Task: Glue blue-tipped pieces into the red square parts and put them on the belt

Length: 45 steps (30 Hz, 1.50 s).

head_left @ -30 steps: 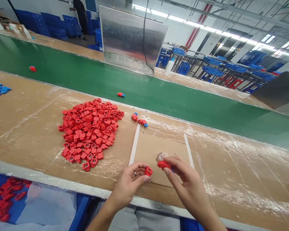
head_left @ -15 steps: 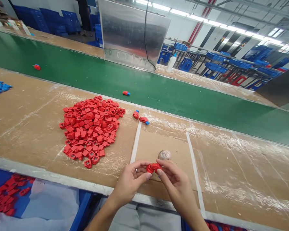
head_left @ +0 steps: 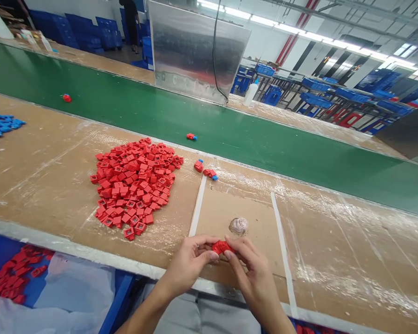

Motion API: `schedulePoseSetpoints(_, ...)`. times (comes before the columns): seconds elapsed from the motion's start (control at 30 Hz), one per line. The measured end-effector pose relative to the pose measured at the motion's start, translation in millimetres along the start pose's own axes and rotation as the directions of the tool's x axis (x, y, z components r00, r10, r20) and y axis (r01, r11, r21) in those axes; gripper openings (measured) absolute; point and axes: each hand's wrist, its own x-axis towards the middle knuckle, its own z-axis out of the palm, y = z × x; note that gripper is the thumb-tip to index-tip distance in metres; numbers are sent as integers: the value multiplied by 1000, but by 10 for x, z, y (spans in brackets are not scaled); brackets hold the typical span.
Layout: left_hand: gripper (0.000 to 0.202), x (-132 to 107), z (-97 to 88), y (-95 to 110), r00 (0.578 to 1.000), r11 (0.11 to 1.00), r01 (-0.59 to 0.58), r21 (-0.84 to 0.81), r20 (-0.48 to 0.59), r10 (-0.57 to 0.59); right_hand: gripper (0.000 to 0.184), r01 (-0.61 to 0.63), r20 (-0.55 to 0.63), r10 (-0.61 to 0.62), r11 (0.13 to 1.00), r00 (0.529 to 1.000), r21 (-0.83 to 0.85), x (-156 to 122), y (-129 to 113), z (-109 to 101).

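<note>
Between the fingertips of both hands, above the front of a cardboard sheet (head_left: 257, 211), are small red plastic parts (head_left: 220, 247) pressed end to end. My left hand (head_left: 192, 260) pinches their left end with thumb and fingers. On the right end, my right hand (head_left: 248, 262) has a similar pinch; the fingers partly hide the parts. Just beyond the hands sits a round whitish lump (head_left: 238, 225). Left of them lies a large heap of red plastic pieces (head_left: 135, 185). Two red-and-blue assemblies (head_left: 210, 174) rest near the far edge of the bench.
A green conveyor belt (head_left: 264, 144) crosses behind the bench, carrying a few red-and-blue assemblies (head_left: 191, 136). Blue pieces (head_left: 2, 125) lie far left. Below the bench edge stands a blue bin (head_left: 118, 301) with red parts. A metal panel (head_left: 198, 51) rises beyond the belt; a person (head_left: 130, 23) stands farther back.
The two red parts in my fingers have come closer together and now look like one piece. Both assemblies on the belt appear slightly farther right as the view shifts.
</note>
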Motion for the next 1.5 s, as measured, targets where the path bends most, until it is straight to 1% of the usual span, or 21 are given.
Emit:
schedulePoseSetpoints(0.13, 26, -21, -16, -12, 1000, 999, 24, 38, 16, -25, 21, 1, -39, -1, 1000, 999, -14, -97, 25, 73)
schedulePoseSetpoints(0.27, 22, -14, -19, 4, 999, 999, 26, 39, 25, -27, 22, 13, -37, -13, 1000, 999, -17, -120, 47, 87)
schedulePoseSetpoints(0.37, 26, 10, -15, -9, 999, 999, 35, 35, 28, -36, 21, 36, -47, -36, 999, 998, 0, -83, 64, 62)
schedulePoseSetpoints(0.47, 31, 22, -11, -27, 1000, 999, 8, 40, 21, -9, 22, 57, -91, -58, 998, 994, -13, -61, 75, 39)
schedulePoseSetpoints(0.57, 35, 3, -3, -6, 1000, 994, 0, 108, 21, -2, 22, 75, -129, -82, 995, 988, -59, -85, 80, 25)
schedulePoseSetpoints(0.7, 28, -30, 12, 65, 994, 979, 34, 199, 92, -53, 22, 94, -154, -107, 991, 982, -91, -130, 89, 14)
schedulePoseSetpoints(0.8, 18, -36, 12, 78, 993, 973, 25, 229, 107, -50, 22, 109, -129, -118, 991, 985, -73, -146, 111, 37)
schedulePoseSetpoints(0.87, 16, -36, 4, 63, 993, 965, 20, 261, 107, -50, 22, 109, -103, -112, 993, 988, -37, -153, 130, 71)
schedulePoseSetpoints(1.0, 18, -38, -15, 29, 991, 943, 27, 331, 116, -69, 22, 113, -97, -111, 993, 989, 21, -159, 154, 126)
schedulePoseSetpoints(1.17, 20, -51, -14, 44, 988, 928, 34, 372, 128, -87, 18, 110, -59, -111, 994, 992, -9, -170, 124, 110)
schedulePoseSetpoints(1.3, 22, -75, 0, 55, 986, 916, 47, 399, 126, -106, 16, 60, -70, -60, 998, 996, 3, -213, 107, 111)
schedulePoseSetpoints(1.43, 23, -80, 24, 65, 986, 892, 39, 451, 127, -107, 19, 60, -81, -57, 998, 995, 32, -259, 141, 116)
schedulePoseSetpoints(1.5, 23, -76, 43, 80, 988, 871, 28, 491, 121, -100, 17, 54, -93, -47, 996, 995, 78, -265, 166, 115)
